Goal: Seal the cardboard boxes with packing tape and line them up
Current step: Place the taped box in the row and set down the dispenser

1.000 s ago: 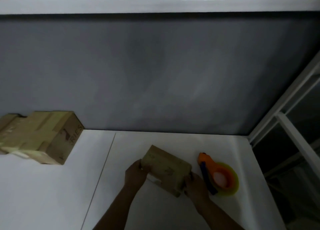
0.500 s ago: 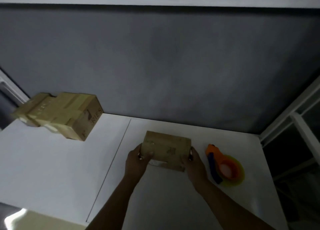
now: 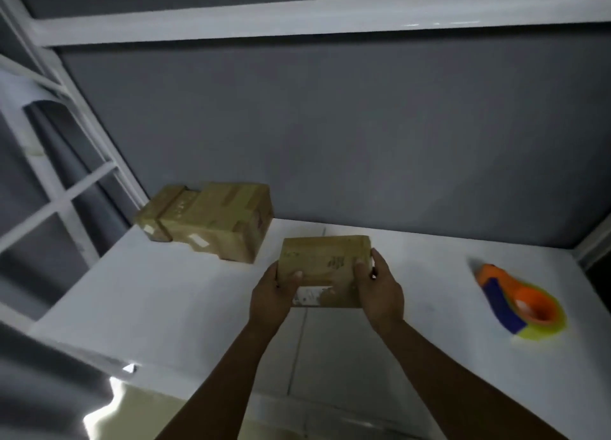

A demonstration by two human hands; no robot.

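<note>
I hold a small brown cardboard box (image 3: 322, 264) above the white table (image 3: 172, 307), with a white label on its near face. My left hand (image 3: 272, 299) grips its left end and my right hand (image 3: 378, 290) grips its right end. Two taped cardboard boxes (image 3: 211, 219) sit side by side at the table's back left, against the grey wall; the nearer one stands a short gap to the left of the held box. An orange and blue tape dispenser (image 3: 519, 302) with a yellowish roll lies on the table at the right, away from both hands.
A grey wall (image 3: 330, 135) backs the table, with a white shelf beam (image 3: 297, 16) overhead. White metal frame bars (image 3: 66, 188) rise at the left and a frame post stands at the far right. The table's front edge runs across the lower left.
Both hands have carried the small box leftwards, away from the tape dispenser and closer to the two taped boxes. The box has turned level and the view has swung left.
</note>
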